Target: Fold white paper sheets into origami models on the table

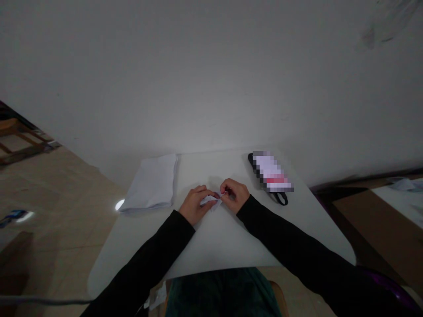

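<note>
A small folded piece of white paper is held between both hands, just above the middle of the white table. My left hand pinches its left side between thumb and fingers. From the other side, my right hand grips the paper's right end with thumb and forefinger, the remaining fingers curled. The fingertips nearly meet and cover part of the paper, so its exact folded shape cannot be made out.
A stack of white paper sheets lies at the table's back left. Toward the back right rests a phone, its screen blurred, with a black strap loop. A grey wall rises behind the table. Brown cardboard is at the right.
</note>
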Tool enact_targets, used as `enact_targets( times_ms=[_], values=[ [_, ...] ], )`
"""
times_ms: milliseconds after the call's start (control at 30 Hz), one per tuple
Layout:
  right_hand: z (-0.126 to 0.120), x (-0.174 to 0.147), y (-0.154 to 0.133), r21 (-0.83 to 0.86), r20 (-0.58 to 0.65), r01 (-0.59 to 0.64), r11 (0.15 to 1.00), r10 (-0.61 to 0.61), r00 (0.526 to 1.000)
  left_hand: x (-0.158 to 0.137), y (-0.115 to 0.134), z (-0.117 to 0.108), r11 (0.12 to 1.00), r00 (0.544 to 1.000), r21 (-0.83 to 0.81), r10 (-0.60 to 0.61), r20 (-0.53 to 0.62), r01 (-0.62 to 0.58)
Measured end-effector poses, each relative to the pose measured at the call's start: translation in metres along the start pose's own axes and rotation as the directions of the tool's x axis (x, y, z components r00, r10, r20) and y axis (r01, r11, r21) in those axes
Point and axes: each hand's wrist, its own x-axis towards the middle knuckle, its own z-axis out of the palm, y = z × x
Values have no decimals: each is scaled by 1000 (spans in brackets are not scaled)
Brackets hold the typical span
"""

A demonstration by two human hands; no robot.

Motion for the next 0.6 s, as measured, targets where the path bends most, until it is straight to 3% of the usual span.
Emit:
enact_targets(
  times_ms=[167,400,600],
  values=[
    [2,-1,1,-1,17,-10,1000,10,1000,0,2,1,999,1000,51,-10,22,9],
    [4,-4,-1,4,85,40,999,-40,996,0,17,5,966,997,247,-71,-14,72],
    [5,-4,-4,1,99,44,999,-44,994,2,16,9,975,996,204,-89,-19,91]
  ],
)
